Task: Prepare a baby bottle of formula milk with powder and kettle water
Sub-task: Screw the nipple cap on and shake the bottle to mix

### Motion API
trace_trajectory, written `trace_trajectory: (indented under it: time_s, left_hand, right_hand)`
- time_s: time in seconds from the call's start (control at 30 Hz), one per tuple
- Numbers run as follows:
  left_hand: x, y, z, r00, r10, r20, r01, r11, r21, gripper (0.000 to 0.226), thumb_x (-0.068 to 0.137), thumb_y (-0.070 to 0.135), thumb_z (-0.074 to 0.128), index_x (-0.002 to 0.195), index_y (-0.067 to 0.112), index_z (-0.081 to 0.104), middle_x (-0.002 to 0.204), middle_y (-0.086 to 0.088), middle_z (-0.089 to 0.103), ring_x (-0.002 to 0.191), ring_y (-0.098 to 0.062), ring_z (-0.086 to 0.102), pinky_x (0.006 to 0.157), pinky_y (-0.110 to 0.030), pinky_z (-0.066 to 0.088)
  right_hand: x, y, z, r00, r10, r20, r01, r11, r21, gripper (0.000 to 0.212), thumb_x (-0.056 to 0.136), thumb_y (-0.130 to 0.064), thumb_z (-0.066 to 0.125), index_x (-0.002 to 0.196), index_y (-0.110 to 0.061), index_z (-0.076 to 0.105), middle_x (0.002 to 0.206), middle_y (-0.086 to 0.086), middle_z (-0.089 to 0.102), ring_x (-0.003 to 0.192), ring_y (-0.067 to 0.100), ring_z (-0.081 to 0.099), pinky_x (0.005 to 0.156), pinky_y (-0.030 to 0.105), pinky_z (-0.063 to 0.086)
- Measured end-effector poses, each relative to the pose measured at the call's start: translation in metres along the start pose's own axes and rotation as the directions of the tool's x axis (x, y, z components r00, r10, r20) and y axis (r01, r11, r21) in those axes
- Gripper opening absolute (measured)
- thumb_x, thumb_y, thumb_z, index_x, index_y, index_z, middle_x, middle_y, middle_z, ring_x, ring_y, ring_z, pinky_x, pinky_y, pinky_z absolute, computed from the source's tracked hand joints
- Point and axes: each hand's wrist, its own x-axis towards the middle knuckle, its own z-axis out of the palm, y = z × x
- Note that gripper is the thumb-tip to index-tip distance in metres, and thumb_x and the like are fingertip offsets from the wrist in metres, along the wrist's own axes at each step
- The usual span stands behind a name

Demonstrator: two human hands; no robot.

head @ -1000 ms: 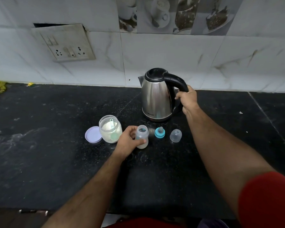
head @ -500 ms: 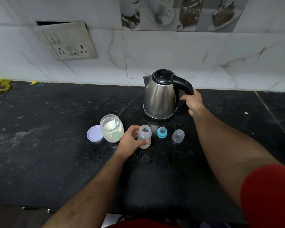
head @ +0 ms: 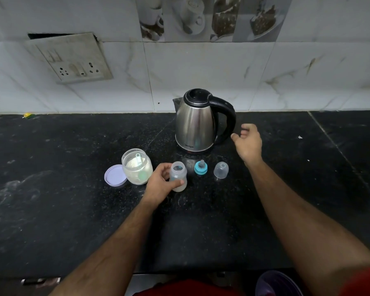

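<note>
With your left hand (head: 160, 184) gripping the open bottle (head: 178, 176) and your right hand (head: 247, 142) loosely spread beside the kettle (head: 195, 122), mixing is in hand; next fit the teat (head: 200, 167).

The tabletop (head: 51, 210) is black, flecked with pale specks. At upper centre the kettle (head: 195, 124) is brushed silver with a black lid and handle. Lower, the jar (head: 137, 167) is clear over cream powder, its lid (head: 115, 175) lilac. The teat ring (head: 200, 167) is turquoise. The wall tiles (head: 201, 71) are white with grey-brown veins.
</note>
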Motion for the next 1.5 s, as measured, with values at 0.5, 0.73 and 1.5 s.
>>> trace_trajectory:
  time_s: [0.5, 0.73, 1.5]
  left_hand:
    - [-0.022, -0.007, 0.002, 0.999, 0.025, 0.021, -0.026, 0.998, 0.05, 0.055, 0.068, 0.008, 0.088, 0.11, 0.025, 0.058, 0.117, 0.005, 0.069, 0.112, -0.009, 0.064, 0.106, -0.039, 0.048]
    - [-0.03, -0.009, 0.003, 0.999, 0.023, 0.023, -0.024, 0.999, 0.04, 0.055, 0.068, 0.007, 0.088, 0.11, 0.024, 0.058, 0.116, 0.006, 0.069, 0.112, -0.008, 0.064, 0.107, -0.036, 0.048]
    - [-0.034, -0.017, 0.015, 0.994, 0.053, 0.095, -0.057, 0.998, 0.039, 0.052, 0.065, 0.012, 0.09, 0.104, 0.031, 0.061, 0.111, 0.009, 0.072, 0.109, -0.005, 0.066, 0.107, -0.037, 0.047]
  right_hand:
    - [-0.1, 0.026, 0.055, 0.911, 0.044, 0.409, 0.009, 0.992, -0.127, 0.07, 0.088, -0.008, 0.068, 0.148, -0.021, 0.034, 0.123, -0.006, 0.05, 0.077, 0.021, 0.07, 0.054, 0.023, 0.052]
    - [-0.079, 0.027, 0.084, 0.915, 0.051, 0.399, 0.067, 0.959, -0.275, 0.059, 0.088, -0.006, 0.066, 0.141, -0.018, 0.043, 0.124, 0.009, 0.062, 0.096, 0.031, 0.068, 0.065, 0.037, 0.06]
    - [-0.141, -0.009, 0.007, 0.885, -0.28, 0.371, 0.333, 0.939, -0.085, 0.049, 0.075, -0.021, 0.082, 0.121, -0.018, 0.067, 0.105, -0.01, 0.059, 0.082, 0.002, 0.057, 0.078, 0.011, 0.046]
